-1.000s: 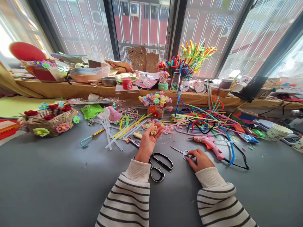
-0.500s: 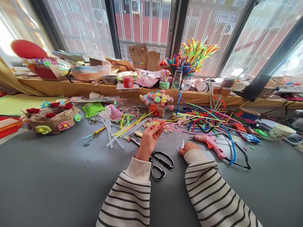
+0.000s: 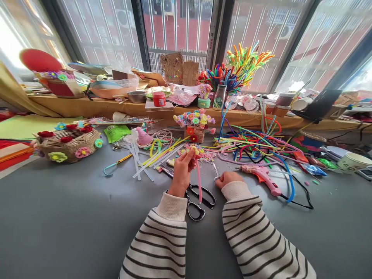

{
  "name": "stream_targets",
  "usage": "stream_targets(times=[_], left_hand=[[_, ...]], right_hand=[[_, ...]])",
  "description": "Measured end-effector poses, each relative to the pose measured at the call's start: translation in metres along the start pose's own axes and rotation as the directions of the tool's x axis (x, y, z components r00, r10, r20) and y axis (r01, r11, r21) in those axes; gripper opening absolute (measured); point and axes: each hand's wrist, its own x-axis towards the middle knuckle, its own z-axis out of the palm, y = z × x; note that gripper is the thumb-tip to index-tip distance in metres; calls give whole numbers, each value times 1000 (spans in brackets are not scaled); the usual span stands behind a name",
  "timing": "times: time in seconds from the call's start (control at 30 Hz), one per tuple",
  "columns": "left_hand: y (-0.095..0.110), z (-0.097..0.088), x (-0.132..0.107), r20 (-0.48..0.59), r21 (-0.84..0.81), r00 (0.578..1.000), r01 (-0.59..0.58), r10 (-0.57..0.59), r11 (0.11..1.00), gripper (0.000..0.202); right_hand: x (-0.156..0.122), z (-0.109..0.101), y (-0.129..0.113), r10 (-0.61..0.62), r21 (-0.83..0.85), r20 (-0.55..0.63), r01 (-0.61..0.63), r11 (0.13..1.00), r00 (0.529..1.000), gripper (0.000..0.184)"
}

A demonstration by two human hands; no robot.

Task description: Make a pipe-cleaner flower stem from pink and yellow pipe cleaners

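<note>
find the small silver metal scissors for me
In the head view, the small silver metal scissors are in the right hand, between the large black-handled scissors and the pink plastic glue gun.

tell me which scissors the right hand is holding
The small silver scissors, at the fingers of the right hand; the larger black-handled scissors lie on the gray table, partly hidden behind the left hand.
</note>
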Motion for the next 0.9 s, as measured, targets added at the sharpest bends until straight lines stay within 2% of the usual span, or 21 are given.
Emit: stream_targets(times=[0.07,0.13,0.23,0.3,0.5,0.7,0.9], left_hand=[[-1,0,0,-19,47,1000,-20,21,999,21],[-3,1,1,-32,105,999,-14,17,994,21],[-6,2,1,-18,148,1000,11,-9,989,22],[-8,2,1,18,157,1000,19,-22,987,22],[-12,1,0,142,393,990,-70,14,917,24],[-12,3,-3,251,523,965,-65,-81,850,25],[-14,5,-5,304,581,938,-44,-166,813,25]], right_hand=[[-3,3,-1,3,57,-29,-1,998,1000,14],[-5,7,-2,-29,277,-20,33,960,999,16],[-8,13,-6,-73,660,31,35,750,997,22],[-11,14,-12,-76,768,11,41,639,997,29],[-18,9,-23,-103,868,-17,65,492,995,32],[-12,3,-17,14,950,-18,13,312,1000,34],[-13,1,-17,-11,959,16,-12,283,1000,34]])
